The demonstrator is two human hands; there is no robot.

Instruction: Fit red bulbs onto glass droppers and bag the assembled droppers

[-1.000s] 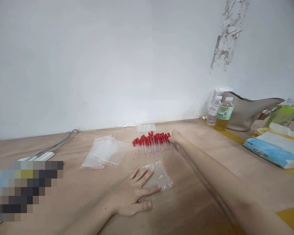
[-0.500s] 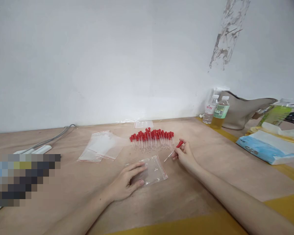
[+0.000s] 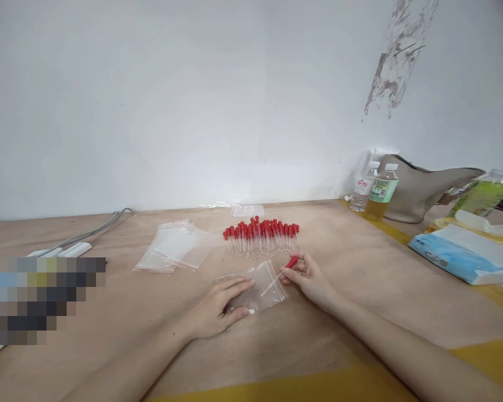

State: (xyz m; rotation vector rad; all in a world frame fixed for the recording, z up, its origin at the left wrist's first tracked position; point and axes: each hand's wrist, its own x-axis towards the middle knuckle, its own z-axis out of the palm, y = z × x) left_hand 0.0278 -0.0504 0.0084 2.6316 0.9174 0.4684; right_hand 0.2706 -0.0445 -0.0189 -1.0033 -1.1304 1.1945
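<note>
A row of small glass droppers with red bulbs (image 3: pixel 261 235) lies on the wooden table (image 3: pixel 360 290). My right hand (image 3: pixel 309 277) pinches one red-bulbed dropper (image 3: pixel 288 264), its glass tip pointing into the mouth of a small clear zip bag (image 3: pixel 260 287). My left hand (image 3: pixel 218 309) rests on that bag's near left end, fingers curled over it and thumb beneath the edge, holding it in place.
A pile of spare clear zip bags (image 3: pixel 174 253) lies left of the droppers, another one (image 3: pixel 246 210) by the wall. Two drink bottles (image 3: pixel 375 191), a beige bag (image 3: pixel 427 190) and a blue tissue pack (image 3: pixel 461 257) stand at the right. Grey cables (image 3: pixel 88 234) run at the left.
My right hand lifted one dropper from the row, drew it toward me and brought its tip to the bag's mouth. My left hand's fingers curled onto the bag.
</note>
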